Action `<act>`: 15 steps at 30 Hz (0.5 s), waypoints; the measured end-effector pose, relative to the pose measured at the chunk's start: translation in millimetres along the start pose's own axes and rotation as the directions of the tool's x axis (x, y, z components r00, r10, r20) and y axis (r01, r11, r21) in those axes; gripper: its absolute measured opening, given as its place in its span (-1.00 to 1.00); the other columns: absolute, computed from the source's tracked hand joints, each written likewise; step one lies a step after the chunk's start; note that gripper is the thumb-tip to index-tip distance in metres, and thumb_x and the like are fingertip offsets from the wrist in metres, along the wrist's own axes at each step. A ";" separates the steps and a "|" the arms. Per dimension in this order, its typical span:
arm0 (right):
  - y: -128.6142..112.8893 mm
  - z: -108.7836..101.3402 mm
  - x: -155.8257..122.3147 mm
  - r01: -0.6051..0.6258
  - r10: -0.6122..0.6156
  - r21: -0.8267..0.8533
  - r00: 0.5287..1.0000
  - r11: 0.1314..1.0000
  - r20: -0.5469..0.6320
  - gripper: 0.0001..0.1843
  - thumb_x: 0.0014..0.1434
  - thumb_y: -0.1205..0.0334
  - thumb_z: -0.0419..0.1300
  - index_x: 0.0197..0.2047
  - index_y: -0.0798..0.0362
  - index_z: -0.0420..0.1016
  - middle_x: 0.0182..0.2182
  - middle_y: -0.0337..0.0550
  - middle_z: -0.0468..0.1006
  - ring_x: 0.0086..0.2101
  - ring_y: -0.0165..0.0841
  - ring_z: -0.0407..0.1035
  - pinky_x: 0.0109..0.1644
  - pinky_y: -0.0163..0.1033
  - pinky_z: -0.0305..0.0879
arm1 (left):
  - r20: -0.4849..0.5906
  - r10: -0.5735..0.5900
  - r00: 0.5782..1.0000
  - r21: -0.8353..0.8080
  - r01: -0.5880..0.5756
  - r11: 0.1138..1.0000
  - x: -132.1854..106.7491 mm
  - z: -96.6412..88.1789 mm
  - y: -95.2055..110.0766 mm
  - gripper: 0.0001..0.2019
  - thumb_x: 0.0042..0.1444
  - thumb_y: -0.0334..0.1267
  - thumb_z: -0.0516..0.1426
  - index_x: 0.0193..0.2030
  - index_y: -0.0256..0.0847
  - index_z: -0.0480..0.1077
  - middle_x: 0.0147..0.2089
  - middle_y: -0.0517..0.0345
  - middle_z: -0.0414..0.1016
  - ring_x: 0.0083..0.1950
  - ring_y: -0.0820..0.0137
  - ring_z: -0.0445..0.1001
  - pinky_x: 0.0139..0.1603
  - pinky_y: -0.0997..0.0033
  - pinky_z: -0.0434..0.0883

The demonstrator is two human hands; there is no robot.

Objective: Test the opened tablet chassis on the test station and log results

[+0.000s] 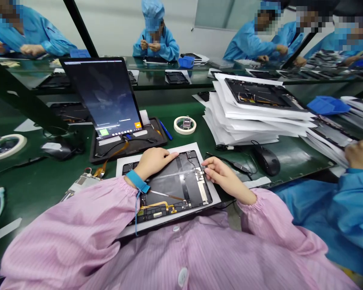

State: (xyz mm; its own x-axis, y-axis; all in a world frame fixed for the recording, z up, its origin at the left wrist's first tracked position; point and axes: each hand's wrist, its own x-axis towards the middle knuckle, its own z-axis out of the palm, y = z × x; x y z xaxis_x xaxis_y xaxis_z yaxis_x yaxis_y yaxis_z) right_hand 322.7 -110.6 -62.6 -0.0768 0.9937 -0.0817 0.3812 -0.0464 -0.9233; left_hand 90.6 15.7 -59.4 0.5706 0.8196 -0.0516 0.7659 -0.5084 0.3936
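Observation:
An opened tablet housing (166, 187) lies on white paper in front of me, its inside with flex cables and a small circuit board facing up. My left hand (155, 159), with a blue wrist strap (137, 181) on its wrist, rests flat across the far part of the housing, one finger stretched to the right. At the housing's right edge, beside the board, my right hand (219, 173) pinches thumb and fingers together. Something small and dark shows at those fingertips, too small to name. A black cable (226, 161) runs just behind that hand.
A lit tablet screen (104, 96) stands propped on a black housing behind left. Tape roll (185, 125), blue pen (166, 130) and mouse (266, 159) lie around. A tall stack of papers and housings (242, 125) rises behind right. A co-worker's blue sleeve (347, 197) is close on the right.

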 end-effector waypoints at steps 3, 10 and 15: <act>-9.8 7.1 -5.5 0.021 -0.060 -0.378 0.994 0.926 -0.092 -0.73 0.31 0.09 -0.04 -0.01 0.05 0.24 -0.45 -0.22 0.40 -0.42 -0.33 0.35 -0.32 -0.23 0.26 | -0.009 -0.003 1.000 -0.002 0.003 1.000 -0.2 -0.2 -0.1 -0.32 0.21 0.27 -0.19 -0.46 -0.18 0.53 -0.42 0.07 0.55 -0.37 0.31 0.42 -0.41 0.38 0.07; -17.5 25.0 -17.0 0.065 -0.187 -0.811 0.981 0.582 -0.056 -0.65 0.30 0.29 -0.08 0.12 0.23 0.19 -0.13 0.14 0.50 -0.21 -0.16 0.46 -0.15 -0.13 0.32 | -0.012 -0.011 1.000 -0.033 0.010 0.999 -0.8 -2.5 1.3 -0.35 0.20 0.26 -0.15 -0.44 -0.18 0.54 -0.41 0.08 0.55 -0.38 0.32 0.42 -0.41 0.39 0.09; -12.6 26.1 -10.9 0.050 -0.122 -0.781 0.992 0.623 -0.034 -0.69 0.31 0.25 -0.05 0.07 0.19 0.23 -0.26 0.01 0.54 -0.34 -0.22 0.47 -0.27 -0.20 0.32 | -0.008 0.003 1.000 -0.031 -0.003 1.000 -0.4 -2.8 0.4 -0.34 0.20 0.27 -0.16 -0.48 -0.18 0.53 -0.45 0.08 0.53 -0.41 0.33 0.41 -0.43 0.38 0.08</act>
State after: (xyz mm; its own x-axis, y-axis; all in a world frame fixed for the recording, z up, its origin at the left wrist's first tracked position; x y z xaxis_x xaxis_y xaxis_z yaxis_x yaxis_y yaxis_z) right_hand 294.7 -123.4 -60.0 -0.0918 0.9948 0.0444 0.9530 0.1007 -0.2858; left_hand 89.9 16.0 -56.7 0.5704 0.8202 -0.0430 0.7547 -0.5027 0.4216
